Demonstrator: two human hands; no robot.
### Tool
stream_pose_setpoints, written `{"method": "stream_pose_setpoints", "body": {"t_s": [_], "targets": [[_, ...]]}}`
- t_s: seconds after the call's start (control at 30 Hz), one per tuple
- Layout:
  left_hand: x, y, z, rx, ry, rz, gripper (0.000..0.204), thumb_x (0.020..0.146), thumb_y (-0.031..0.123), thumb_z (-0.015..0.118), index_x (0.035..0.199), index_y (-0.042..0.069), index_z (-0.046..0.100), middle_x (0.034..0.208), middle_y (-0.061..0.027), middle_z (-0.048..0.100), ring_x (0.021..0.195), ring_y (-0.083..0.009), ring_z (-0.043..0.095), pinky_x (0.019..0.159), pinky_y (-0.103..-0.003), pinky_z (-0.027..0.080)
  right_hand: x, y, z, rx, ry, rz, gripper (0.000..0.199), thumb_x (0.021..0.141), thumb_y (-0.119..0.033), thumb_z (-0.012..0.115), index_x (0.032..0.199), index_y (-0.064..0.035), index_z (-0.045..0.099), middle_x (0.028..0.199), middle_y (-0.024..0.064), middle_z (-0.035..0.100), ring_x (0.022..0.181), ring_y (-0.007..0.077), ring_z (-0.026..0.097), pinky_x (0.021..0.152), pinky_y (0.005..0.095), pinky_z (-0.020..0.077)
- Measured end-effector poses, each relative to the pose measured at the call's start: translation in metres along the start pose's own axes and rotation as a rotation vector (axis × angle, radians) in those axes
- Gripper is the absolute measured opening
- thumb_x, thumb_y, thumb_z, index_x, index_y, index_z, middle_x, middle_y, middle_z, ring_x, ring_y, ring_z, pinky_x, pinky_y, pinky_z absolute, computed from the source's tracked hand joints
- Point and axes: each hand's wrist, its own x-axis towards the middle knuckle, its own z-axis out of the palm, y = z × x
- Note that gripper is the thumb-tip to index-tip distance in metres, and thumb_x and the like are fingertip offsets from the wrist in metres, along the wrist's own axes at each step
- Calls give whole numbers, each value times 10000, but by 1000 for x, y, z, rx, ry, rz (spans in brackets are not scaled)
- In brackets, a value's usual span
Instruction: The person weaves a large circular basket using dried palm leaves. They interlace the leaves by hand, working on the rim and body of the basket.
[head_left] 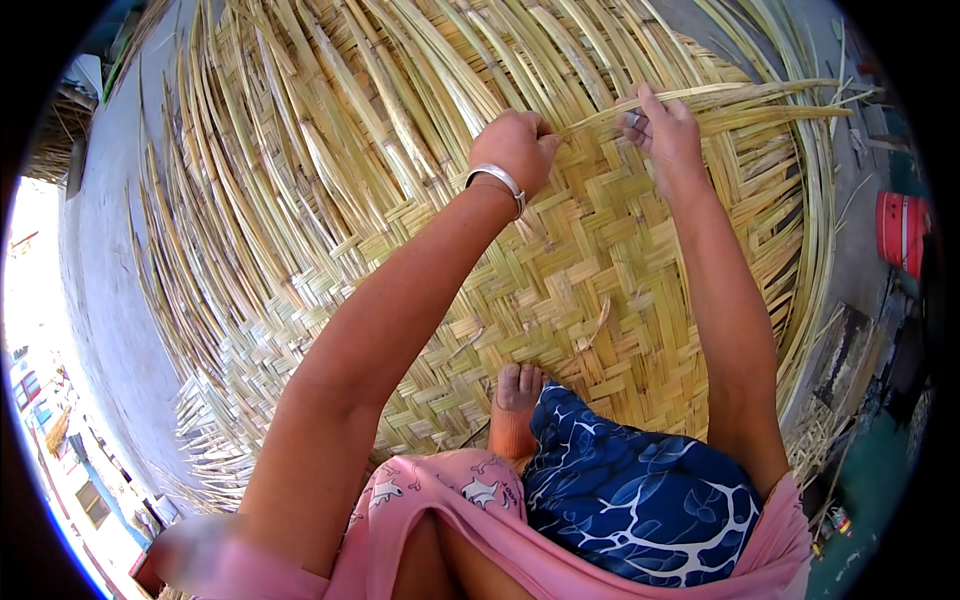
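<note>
Left hand [517, 148], silver bangle [497, 180] on wrist, fist closed, fingers pinched on pale yellow bamboo strips [600, 115] at far edge of woven section. Right hand [668, 132] just right of it, fingers curled together over same strip bundle, which runs off right. Large herringbone-woven bamboo mat [560, 300] flat on grey concrete floor [110, 280], loose unwoven strips fanning far and left. Bare foot [515, 400] planted on near part of mat. Red plastic container [902, 230] far right, off mat.
</note>
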Motion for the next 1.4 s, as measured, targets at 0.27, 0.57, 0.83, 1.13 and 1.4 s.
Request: {"method": "stream_pose_setpoints", "body": {"t_s": [0.27,0.57,0.83,1.13,1.4], "targets": [[-3,-6,22,-450,316,-155,168,790,154,661,823,-10,642,670,-36,625,558,-85,553,534,-241,476,49,-4,49,-466,-357,-179,469,932,-367,496,1211,9,515,1006,132,638,955,206,607,815,313,501],[-9,-16,18,-697,369,-178,163,787,127,660,783,-23,596,632,-21,578,502,-69,500,452,-223,427,48,-28,104,-1439,-359,-427,305,843,-247,546,995,7,618,966,206,644,934,373,600,811,458,472],[-15,-8,10,-706,336,-205,149,775,114,651,775,-20,587,623,-21,571,490,-71,495,454,-222,430,71,-36,102,-1283,-505,-304,400,798,-367,638,941,7,640,949,189,653,888,307,636,765,402,491],[-10,-5,7,-827,328,-334,146,774,115,645,779,-10,571,613,-49,570,486,-102,529,445,-237,440,62,-29,82,-586,-622,45,386,799,-307,686,1038,-19,590,839,60,629,724,125,573,641,291,460],[1,-20,31,-335,315,-117,213,816,168,614,958,15,658,833,-112,658,741,-224,630,687,-322,506,53,-13,61,-246,-711,136,345,813,-322,690,1014,-55,605,881,3,599,829,101,527,771,262,408]]}}
